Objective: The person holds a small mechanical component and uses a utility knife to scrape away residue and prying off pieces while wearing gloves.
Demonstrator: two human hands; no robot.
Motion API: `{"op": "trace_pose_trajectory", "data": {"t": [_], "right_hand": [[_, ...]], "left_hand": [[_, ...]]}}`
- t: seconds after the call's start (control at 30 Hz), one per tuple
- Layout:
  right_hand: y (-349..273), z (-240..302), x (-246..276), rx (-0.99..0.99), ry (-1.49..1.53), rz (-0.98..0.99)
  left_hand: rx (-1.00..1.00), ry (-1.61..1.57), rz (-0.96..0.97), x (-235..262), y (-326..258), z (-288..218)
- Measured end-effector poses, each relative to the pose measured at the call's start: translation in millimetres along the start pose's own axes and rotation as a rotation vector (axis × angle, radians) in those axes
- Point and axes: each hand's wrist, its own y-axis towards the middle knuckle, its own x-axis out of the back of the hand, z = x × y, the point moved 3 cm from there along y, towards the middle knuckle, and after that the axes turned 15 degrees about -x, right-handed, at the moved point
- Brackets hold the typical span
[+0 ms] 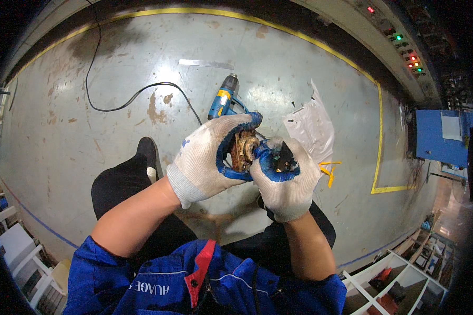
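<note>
My left hand [214, 149], in a white knit glove with a blue-coated palm, is wrapped round a rusty brown metal part [242, 152]. The part has a rounded, ring-like end that faces my right hand. My right hand [288, 176] wears a matching glove, its coating smeared dark. Its fingers are curled, with thumb and fingertips close against that rounded end. Whatever they pinch is too small or hidden to make out. Just beyond my left fingers, a blue power drill [224, 98] with a black chuck lies on the floor.
A black cord [136, 96] snakes over the grey floor. A flat metal strip [205, 64] lies beyond the drill. To the right are a crumpled white sheet [314, 124], yellow strips [328, 172] and a blue cabinet [439, 135]. White divided bins [376, 286] stand at lower right.
</note>
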Motion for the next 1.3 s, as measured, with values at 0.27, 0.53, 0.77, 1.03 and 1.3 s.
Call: {"op": "trace_pose_trajectory", "data": {"t": [0.27, 0.53, 0.77, 1.03, 1.3], "right_hand": [[0.3, -14.0, -1.9, -0.136, 0.077, -0.106], [28.8, -25.3, 14.2, -0.423, -0.011, 0.013], [9.6, 0.3, -0.9, 0.01, -0.306, 0.167], [3.8, 14.1, -1.4, 0.194, -0.437, 0.195], [-0.2, 20.0, -0.7, 0.218, -0.462, 0.181]], "left_hand": [[0.119, -0.034, -0.079, 1.4, -7.7, -0.4], [0.357, -0.586, -0.171, 12.9, -7.7, 9.4], [0.379, -0.738, -0.138, 6.8, -6.8, 10.0], [0.296, -0.617, -0.156, 1.9, -13.9, 15.6], [0.238, -0.522, -0.167, 4.2, -15.7, 16.6]]}}
